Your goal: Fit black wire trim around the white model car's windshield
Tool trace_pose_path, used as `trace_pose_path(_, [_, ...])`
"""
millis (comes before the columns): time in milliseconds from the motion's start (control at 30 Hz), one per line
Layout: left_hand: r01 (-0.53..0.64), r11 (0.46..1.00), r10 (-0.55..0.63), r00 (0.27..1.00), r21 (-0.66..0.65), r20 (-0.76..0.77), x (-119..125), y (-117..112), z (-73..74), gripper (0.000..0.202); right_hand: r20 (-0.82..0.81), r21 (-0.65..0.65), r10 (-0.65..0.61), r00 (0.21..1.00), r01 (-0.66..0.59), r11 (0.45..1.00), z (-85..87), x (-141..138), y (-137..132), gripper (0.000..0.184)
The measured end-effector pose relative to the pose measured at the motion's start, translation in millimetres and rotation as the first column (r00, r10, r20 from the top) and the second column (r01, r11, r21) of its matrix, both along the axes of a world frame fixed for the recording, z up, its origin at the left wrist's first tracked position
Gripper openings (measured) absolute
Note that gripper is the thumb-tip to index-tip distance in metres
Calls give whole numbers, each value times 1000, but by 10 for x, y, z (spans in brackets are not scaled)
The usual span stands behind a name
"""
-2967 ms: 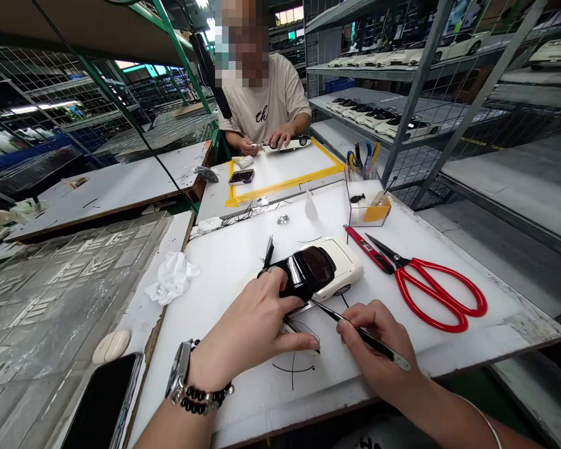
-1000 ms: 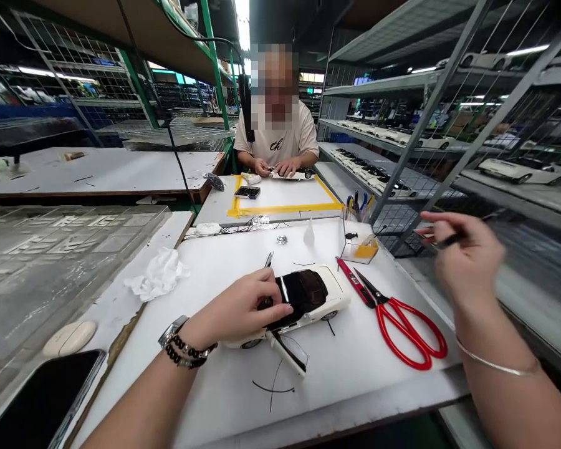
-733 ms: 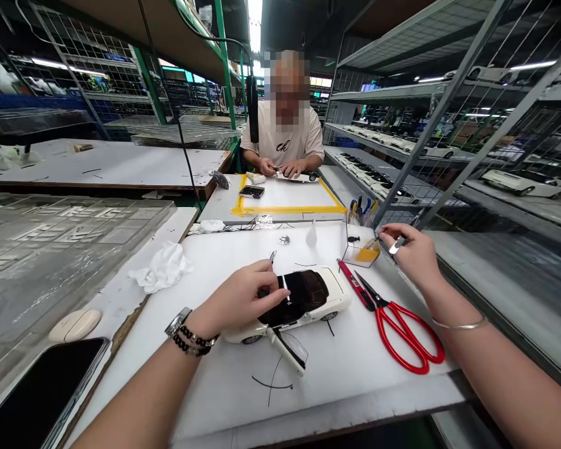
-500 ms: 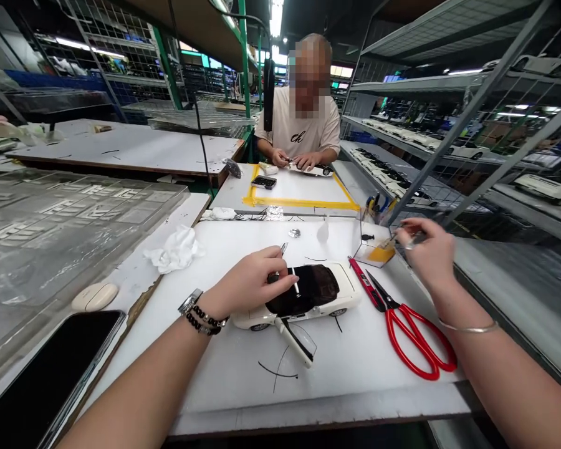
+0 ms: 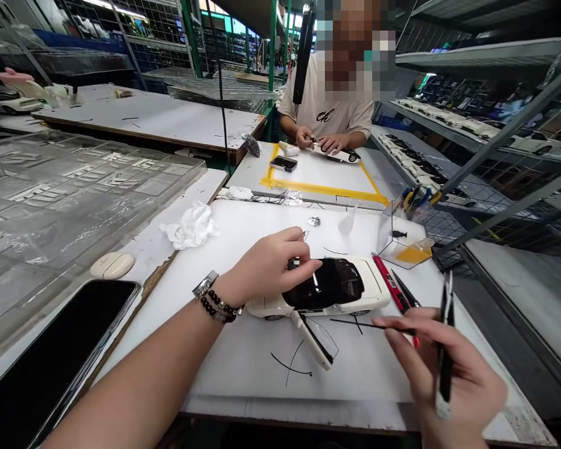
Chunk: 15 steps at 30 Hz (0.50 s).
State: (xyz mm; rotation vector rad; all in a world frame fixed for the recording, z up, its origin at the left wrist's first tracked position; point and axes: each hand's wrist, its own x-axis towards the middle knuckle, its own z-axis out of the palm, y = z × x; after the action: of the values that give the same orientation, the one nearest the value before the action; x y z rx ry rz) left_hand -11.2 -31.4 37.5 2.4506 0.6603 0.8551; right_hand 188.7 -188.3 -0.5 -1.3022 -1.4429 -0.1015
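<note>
A white model car (image 5: 371, 287) with a black roof and cabin stands on the white work table, its near door (image 5: 315, 340) swung open. My left hand (image 5: 280, 265) rests over its front and windscreen area, thumb and fingers curled against it; the fingertips are partly hidden. My right hand (image 5: 453, 368) pinches a thin black rod (image 5: 355, 322) between thumb and forefinger, its tip pointing left towards the car. Tweezers (image 5: 444, 368) are also tucked upright among this hand's fingers. Behind it lie a red utility knife (image 5: 387, 280) and scissors (image 5: 406, 290), mostly covered.
A clear box (image 5: 402, 240) holding tools stands at the back right. Crumpled tissue (image 5: 194, 226), a cream case (image 5: 112, 266) and a phone (image 5: 60, 355) lie left. Thin black strips (image 5: 290, 368) lie in front. Opposite, a person handles another white model car (image 5: 341, 153). Shelves flank the right.
My right hand has come from beside the clear box to the car's near side, now with the rod and tweezers visible. The view has shifted; my left hand stays at the car.
</note>
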Motion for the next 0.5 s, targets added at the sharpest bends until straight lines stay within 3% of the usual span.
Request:
trace_pose_path(200, [-21,1000,21,1000,7,20,-11,10,15,25,116,20,37,993,-39,999,5,-57,170,26])
trace_pose_path(500, [-17,1000,17,1000,-25,-22,17,-9,27,26,111,-51,55,992,-50,997,-69,-73,154,36])
